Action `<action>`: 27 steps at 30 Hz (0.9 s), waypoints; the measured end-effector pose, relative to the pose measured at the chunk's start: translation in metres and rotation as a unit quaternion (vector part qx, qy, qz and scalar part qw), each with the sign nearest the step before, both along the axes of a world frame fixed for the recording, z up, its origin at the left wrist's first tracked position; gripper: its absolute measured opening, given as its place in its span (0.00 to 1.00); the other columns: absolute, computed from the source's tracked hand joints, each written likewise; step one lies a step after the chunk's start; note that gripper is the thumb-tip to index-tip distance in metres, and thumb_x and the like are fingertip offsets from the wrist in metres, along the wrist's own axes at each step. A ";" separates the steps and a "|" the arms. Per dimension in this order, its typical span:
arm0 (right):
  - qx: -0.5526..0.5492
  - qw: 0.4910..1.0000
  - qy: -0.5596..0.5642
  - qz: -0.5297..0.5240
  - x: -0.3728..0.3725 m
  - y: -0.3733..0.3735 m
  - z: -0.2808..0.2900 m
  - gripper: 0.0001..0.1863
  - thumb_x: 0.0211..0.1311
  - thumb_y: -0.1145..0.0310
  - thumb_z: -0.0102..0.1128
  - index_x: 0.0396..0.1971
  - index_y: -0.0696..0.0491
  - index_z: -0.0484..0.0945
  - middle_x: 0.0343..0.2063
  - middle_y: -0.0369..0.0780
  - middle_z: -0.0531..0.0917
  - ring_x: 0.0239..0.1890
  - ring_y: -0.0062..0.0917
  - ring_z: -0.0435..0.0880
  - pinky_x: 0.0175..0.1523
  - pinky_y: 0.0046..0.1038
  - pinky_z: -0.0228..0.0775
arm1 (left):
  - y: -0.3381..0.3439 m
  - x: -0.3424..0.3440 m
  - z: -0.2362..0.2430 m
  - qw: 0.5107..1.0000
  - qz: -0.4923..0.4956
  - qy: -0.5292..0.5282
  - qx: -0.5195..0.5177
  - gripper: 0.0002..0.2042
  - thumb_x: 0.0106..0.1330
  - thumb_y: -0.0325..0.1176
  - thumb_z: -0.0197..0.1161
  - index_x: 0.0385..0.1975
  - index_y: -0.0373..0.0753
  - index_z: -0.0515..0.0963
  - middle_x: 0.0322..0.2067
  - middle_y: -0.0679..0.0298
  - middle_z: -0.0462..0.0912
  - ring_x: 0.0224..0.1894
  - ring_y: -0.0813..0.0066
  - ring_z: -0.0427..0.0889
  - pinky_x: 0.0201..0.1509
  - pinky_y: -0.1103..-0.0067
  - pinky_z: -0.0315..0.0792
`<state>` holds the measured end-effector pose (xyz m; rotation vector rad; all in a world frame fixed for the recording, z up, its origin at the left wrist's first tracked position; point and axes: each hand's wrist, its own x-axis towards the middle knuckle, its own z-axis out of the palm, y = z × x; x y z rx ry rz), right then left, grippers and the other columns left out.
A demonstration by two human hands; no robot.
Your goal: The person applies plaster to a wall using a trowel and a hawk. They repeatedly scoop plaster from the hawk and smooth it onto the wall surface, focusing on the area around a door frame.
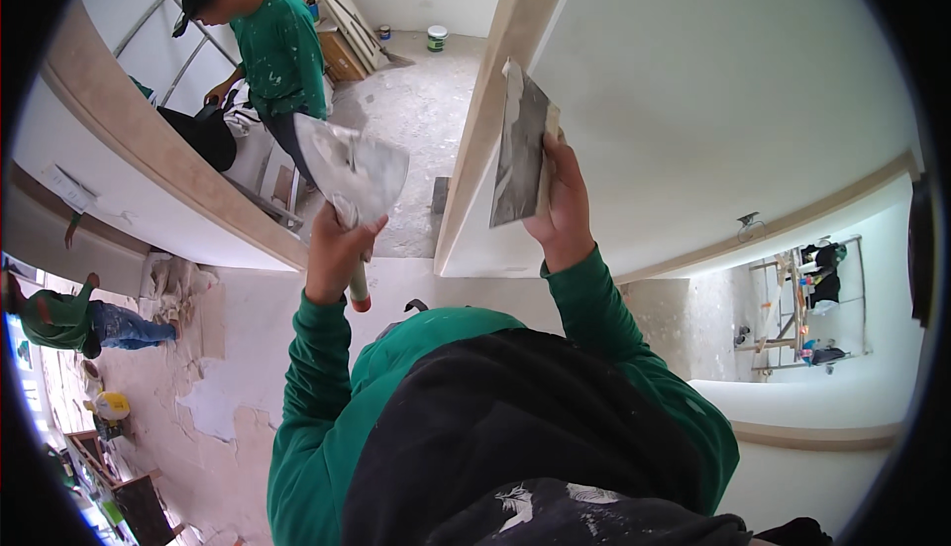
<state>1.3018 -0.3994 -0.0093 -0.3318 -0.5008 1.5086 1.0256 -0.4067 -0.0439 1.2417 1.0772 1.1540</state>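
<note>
My left hand [338, 255] is closed around the handle of a wide putty knife [359, 162]. Its flared blade points up and is smeared with pale filler; the handle's red end sticks out below my fist. In my right hand [563, 211] is a flat rectangular plastering trowel [517, 155], gripped by the handle on its back. Grey-white smears cover its metal face, which is turned toward the putty knife. The two tools are apart. Close beside the trowel stands the edge of a door frame [474, 164], with a white wall [713, 100] to the right.
Beyond the opening, a person in green [282, 55] stands by a metal frame. Boards [347, 26] and a white-green bucket [436, 39] are farther back. At far left is another person [59, 320]; at right, a scaffold [792, 298].
</note>
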 end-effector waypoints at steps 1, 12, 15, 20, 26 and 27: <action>0.030 0.997 0.039 0.066 0.003 0.007 -0.002 0.18 0.73 0.66 0.48 0.59 0.54 0.68 0.42 0.38 0.79 0.42 0.28 0.80 0.46 0.30 0.76 | -0.004 0.003 0.002 0.998 -0.037 0.048 -0.004 0.15 0.58 0.24 0.68 0.43 0.31 0.72 0.25 0.66 0.78 0.21 0.83 0.74 0.25 0.83 0.70; -0.100 0.965 -0.111 0.214 -0.025 -0.019 0.005 0.19 0.73 0.53 0.51 0.49 0.54 0.75 0.41 0.38 0.84 0.38 0.25 0.85 0.45 0.28 0.80 | -0.025 0.048 0.008 0.961 -0.273 0.036 0.027 0.19 0.58 0.25 0.71 0.48 0.29 0.77 0.43 0.63 0.85 0.46 0.81 0.79 0.54 0.79 0.73; -0.105 0.950 -0.234 0.178 -0.009 -0.019 0.011 0.19 0.72 0.56 0.53 0.50 0.56 0.74 0.39 0.39 0.83 0.37 0.23 0.84 0.44 0.26 0.79 | -0.018 0.045 0.010 0.964 -0.260 0.031 0.058 0.19 0.57 0.26 0.72 0.48 0.29 0.77 0.41 0.65 0.84 0.42 0.82 0.79 0.50 0.80 0.74; -0.049 0.890 -0.373 0.256 0.056 -0.002 -0.014 0.21 0.67 0.59 0.60 0.50 0.59 0.71 0.33 0.35 0.79 0.32 0.16 0.78 0.41 0.19 0.73 | -0.015 0.039 0.027 0.973 -0.225 0.042 -0.011 0.19 0.57 0.29 0.72 0.47 0.29 0.78 0.38 0.60 0.86 0.40 0.79 0.80 0.49 0.77 0.74; 0.103 0.844 -0.494 -0.183 0.054 -0.025 0.044 0.17 0.63 0.70 0.62 0.48 0.57 0.70 0.42 0.37 0.78 0.42 0.18 0.77 0.46 0.20 0.71 | -0.003 0.039 0.024 0.969 -0.232 0.078 0.022 0.15 0.59 0.34 0.70 0.42 0.32 0.79 0.19 0.73 0.75 0.19 0.87 0.69 0.22 0.83 0.65; 0.119 0.842 -0.468 -0.241 0.050 -0.032 0.047 0.17 0.60 0.78 0.61 0.48 0.57 0.68 0.44 0.39 0.77 0.44 0.22 0.76 0.48 0.25 0.71 | -0.003 0.045 0.026 0.966 -0.248 0.070 0.006 0.15 0.59 0.34 0.69 0.41 0.32 0.80 0.19 0.73 0.75 0.20 0.88 0.69 0.23 0.83 0.66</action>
